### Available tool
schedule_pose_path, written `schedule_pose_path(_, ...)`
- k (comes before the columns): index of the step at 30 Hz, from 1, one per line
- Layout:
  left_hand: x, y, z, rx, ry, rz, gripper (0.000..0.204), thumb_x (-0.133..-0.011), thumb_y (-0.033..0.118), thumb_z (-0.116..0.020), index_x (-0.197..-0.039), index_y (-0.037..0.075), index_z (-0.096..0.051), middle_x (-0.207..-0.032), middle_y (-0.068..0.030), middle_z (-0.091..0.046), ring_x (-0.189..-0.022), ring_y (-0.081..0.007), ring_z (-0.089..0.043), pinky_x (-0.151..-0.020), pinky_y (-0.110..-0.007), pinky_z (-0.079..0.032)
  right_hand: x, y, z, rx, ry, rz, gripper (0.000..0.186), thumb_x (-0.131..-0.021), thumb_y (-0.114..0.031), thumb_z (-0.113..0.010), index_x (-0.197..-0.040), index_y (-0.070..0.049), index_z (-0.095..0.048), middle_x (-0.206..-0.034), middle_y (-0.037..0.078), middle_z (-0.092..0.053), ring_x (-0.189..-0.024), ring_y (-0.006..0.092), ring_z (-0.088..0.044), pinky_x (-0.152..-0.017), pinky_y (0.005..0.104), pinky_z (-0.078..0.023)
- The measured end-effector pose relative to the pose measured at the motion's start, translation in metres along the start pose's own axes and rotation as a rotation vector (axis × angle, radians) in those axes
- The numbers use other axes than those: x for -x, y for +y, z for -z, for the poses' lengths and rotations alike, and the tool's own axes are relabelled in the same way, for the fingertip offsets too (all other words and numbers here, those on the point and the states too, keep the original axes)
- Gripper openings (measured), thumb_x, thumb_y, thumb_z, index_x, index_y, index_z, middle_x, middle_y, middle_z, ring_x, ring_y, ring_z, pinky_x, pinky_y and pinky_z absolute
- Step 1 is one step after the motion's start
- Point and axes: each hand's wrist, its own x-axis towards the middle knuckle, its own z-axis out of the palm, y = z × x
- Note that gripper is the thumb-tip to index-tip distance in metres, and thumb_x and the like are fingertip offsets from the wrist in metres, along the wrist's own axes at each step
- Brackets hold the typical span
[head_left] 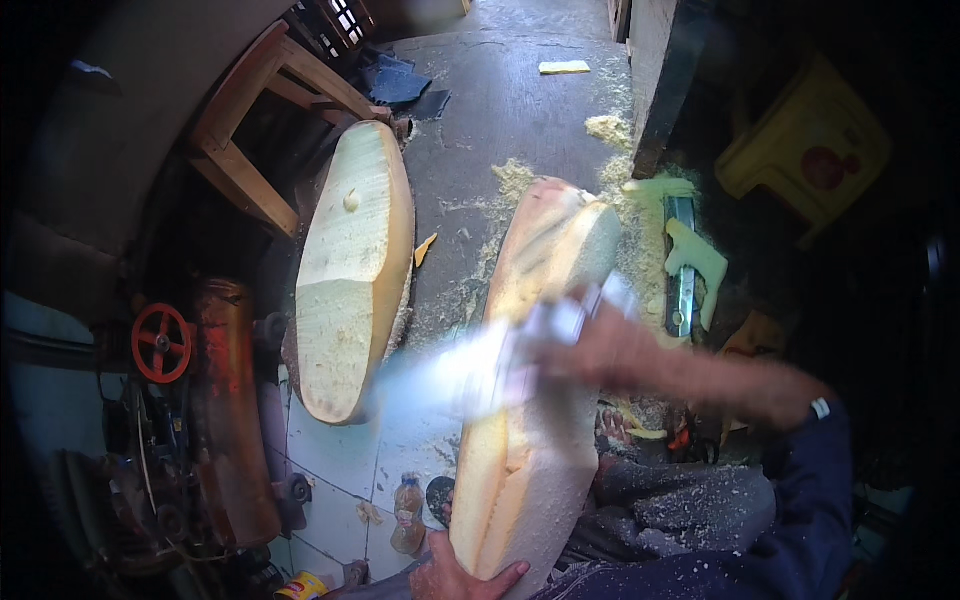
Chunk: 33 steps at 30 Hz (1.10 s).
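Observation:
A long yellow foam block lies diagonally in front of me, rough on top and darker at its far end. My left hand grips its near end at the bottom. My right hand is over the block's middle, closed on a motion-blurred silvery bladed tool that stretches left across it; its exact kind is unclear. A second shaped foam piece lies on the left, cut face up.
A dark board holds foam crumbs and scraps. A wooden frame stands back left, a rusty tank with red wheel left, a yellow plastic chair right. A metal strip lies beside the block; a bottle stands on tiles.

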Motion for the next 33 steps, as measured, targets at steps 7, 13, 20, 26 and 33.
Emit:
schedule_pose_path(7, 0.0, -0.004, -0.006, -0.01, -0.004, -0.013, 0.106, -0.073, 0.042, -0.092, -0.151, 0.001, -0.032, -0.126, -0.0381, -0.063, -0.113, -0.0567, -0.062, -0.096, -0.058, -0.05, 0.009, -0.004, -0.005, -0.19, -0.122, 0.012, 0.072, -0.092, -0.024, -0.076, -0.155, -0.038, -0.044, -0.146, 0.011, -0.057, -0.121, 0.0287, -0.063, -0.088, 0.0484, -0.064)
schedule_pose_path(13, 0.003, -0.002, -0.002, 0.027, -0.037, -0.031, 0.108, -0.074, 0.04, -0.092, -0.154, 0.002, -0.029, -0.12, -0.0386, -0.065, -0.112, -0.0574, -0.063, -0.094, -0.059, -0.052, 0.006, 0.028, -0.001, 0.26, 0.038, -0.055, 0.066, -0.089, -0.018, -0.078, -0.147, -0.038, -0.055, -0.141, 0.0, -0.064, -0.122, 0.0309, -0.063, -0.103, 0.0553, -0.055)
schedule_pose_path(20, 0.003, 0.0, -0.003, 0.03, -0.017, -0.012, 0.106, -0.072, 0.043, -0.093, -0.15, 0.003, -0.034, -0.12, -0.0372, -0.066, -0.112, -0.0565, -0.063, -0.096, -0.058, -0.051, 0.008, 0.025, -0.013, 0.178, 0.067, -0.048, 0.057, -0.099, -0.02, -0.067, -0.152, -0.034, -0.05, -0.143, 0.007, -0.063, -0.133, 0.0395, -0.059, -0.112, 0.0638, -0.049)
schedule_pose_path(26, -0.004, -0.004, -0.007, -0.007, 0.033, -0.014, 0.103, -0.071, 0.047, -0.093, -0.146, 0.002, -0.038, -0.118, -0.0365, -0.067, -0.11, -0.0555, -0.064, -0.096, -0.057, -0.051, 0.004, -0.004, -0.001, 0.157, 0.015, 0.031, 0.063, -0.096, -0.03, -0.073, -0.153, -0.034, -0.049, -0.151, 0.003, -0.057, -0.128, 0.0373, -0.062, -0.101, 0.0598, -0.058)
schedule_pose_path(33, 0.0, -0.008, -0.012, -0.018, 0.035, 0.023, 0.098, -0.071, 0.046, -0.094, -0.14, 0.0, -0.042, -0.113, -0.0356, -0.068, -0.108, -0.0542, -0.065, -0.094, -0.058, -0.051, 0.006, -0.011, 0.002, 0.181, -0.194, 0.03, 0.056, -0.102, -0.024, -0.067, -0.154, -0.021, -0.047, -0.145, 0.019, -0.058, -0.129, 0.0238, -0.064, -0.1, 0.04, -0.062)
